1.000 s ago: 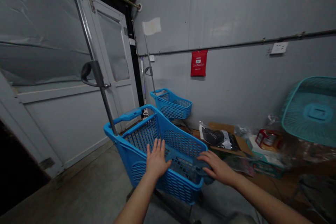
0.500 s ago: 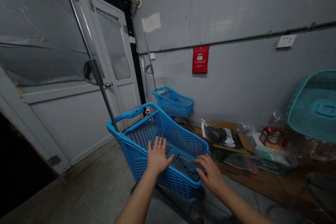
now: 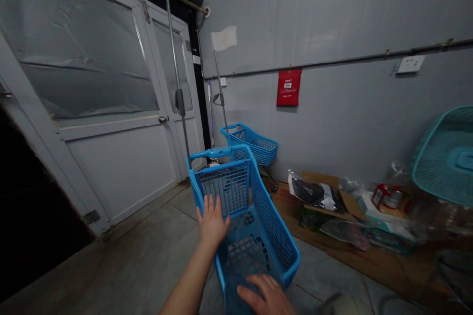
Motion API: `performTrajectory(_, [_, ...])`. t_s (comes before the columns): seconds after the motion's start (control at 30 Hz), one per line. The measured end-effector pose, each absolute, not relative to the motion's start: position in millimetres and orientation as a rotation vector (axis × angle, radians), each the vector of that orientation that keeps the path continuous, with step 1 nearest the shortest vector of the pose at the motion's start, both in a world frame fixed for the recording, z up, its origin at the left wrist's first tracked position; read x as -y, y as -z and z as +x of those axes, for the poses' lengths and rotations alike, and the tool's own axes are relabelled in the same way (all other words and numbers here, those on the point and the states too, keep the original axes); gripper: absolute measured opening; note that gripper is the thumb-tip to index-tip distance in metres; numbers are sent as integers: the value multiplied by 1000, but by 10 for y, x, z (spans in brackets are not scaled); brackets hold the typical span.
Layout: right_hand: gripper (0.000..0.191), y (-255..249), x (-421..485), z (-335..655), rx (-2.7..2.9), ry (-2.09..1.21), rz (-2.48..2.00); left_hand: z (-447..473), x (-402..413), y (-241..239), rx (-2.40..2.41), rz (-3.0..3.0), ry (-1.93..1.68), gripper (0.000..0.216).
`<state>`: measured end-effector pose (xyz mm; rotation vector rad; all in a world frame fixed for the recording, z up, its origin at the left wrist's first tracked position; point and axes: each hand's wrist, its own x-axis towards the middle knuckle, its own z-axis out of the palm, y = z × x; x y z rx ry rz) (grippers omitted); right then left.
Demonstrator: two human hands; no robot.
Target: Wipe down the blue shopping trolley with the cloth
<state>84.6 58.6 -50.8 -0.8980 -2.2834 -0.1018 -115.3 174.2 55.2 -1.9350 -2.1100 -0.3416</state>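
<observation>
A blue plastic shopping cart (image 3: 275, 216) stands before me with its narrower end towards me and its handle (image 3: 218, 152) at the far side. My left hand (image 3: 212, 224) lies over the cart's left rim, fingers spread and not wrapped round it. At the near end, my right hand (image 3: 268, 296) is low in the picture, thumb and fingers apart above the basket; whether it touches the rim cannot be made out. The basket holds nothing that I can see. A metal pole (image 3: 173, 44) with a grey hook-shaped grip rises from the handle's left corner.
Behind it, a second blue cart (image 3: 264, 150) with a white flag (image 3: 224, 38) stands by the wall. White double doors (image 3: 121, 167) are at left. To the right lie an open cardboard box (image 3: 349, 202), other boxes and plastic bags, beneath a teal fan (image 3: 449, 157).
The cart has swung round, its handle moving right and its near end coming towards me. My right hand has shifted down and left with that end; my left hand stays on the rim.
</observation>
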Motion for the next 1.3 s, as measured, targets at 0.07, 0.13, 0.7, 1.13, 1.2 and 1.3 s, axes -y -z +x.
performTrajectory(0.07, [29, 448, -564, 886, 2319, 82, -878, -1160, -1604, -497, 2147, -1925, 356, 67])
performTrajectory(0.13, [33, 297, -544, 1087, 2419, 116, -766, -1175, -1506, -468, 2142, -1989, 345, 71])
performTrajectory(0.7, [45, 181, -753, 1564, 2212, 207, -926, -1061, -1890, -690, 2126, -2235, 251, 79])
performTrajectory(1.13, [44, 14, -655, 1104, 2214, -3, -918, -841, -1105, -178, 1984, -2234, 357, 52])
performTrajectory(1.2, [45, -90, -672, 1146, 2333, -61, -857, -937, -1121, -230, 1992, -2263, 319, 54])
performTrajectory(1.3, [39, -282, -837, 1278, 2470, -105, -834, -1032, -1119, -297, 1984, -2320, 269, 59])
